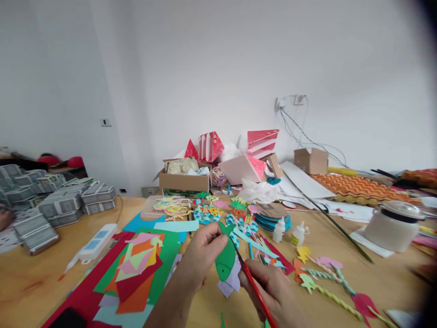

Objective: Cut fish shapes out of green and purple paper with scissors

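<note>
A green paper fish with a drawn eye and mouth hangs head down from my left hand. Thumb and fingers pinch it just below the tail. My right hand is closed around red-handled scissors. Their dark blades point up along the fish's right edge; whether they touch the paper I cannot tell. Pale purple paper pieces lie on the table under the fish. Small green scraps show at the bottom edge.
Layered coloured paper lies left, beside a white glue gun. Finished paper fish and two glue bottles stand behind my hands. At right are twisted paper strands, a long green stick and a white pot.
</note>
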Available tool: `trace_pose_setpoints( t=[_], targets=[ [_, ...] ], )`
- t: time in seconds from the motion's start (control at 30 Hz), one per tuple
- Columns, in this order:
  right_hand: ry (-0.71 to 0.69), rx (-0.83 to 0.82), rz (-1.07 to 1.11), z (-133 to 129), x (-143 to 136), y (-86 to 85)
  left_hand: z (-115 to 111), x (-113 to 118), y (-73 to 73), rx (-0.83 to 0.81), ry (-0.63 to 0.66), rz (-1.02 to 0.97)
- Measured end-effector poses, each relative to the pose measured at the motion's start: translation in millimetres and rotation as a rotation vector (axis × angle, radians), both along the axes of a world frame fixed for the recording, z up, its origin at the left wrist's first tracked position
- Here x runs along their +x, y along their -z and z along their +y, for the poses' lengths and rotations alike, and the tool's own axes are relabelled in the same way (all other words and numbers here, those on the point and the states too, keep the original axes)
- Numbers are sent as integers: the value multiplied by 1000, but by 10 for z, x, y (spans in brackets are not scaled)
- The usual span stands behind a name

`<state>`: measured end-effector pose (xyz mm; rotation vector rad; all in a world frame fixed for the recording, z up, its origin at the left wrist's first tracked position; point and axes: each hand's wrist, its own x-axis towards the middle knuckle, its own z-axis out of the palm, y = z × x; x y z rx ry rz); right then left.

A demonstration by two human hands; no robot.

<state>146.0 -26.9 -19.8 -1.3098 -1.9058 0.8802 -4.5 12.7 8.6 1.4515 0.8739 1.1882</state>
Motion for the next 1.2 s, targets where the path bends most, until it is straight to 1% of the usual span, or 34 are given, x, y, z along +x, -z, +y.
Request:
trace_pose_setpoints(
  t=[0.13,0.37,0.53,0.73,1.03,1.2],
  targets=[
    [6,23,12,1,-6,-18,2,5,7,-16,7,-21],
    [3,70,-48,26,3,-6,-1,-4,-9,-17,5,-12],
    [7,73,-33,10,-1,-15,14,-24,1,31,-9,43],
    [-6,67,-41,43,1,11,-5,6,0,-3,10,-7],
    [18,73,-35,3,-10,-67,-11,14,-2,-27,16,-18],
    [-22,69,-31,27,1,-24,17,-37,-3,2,41,13]
  ],
)
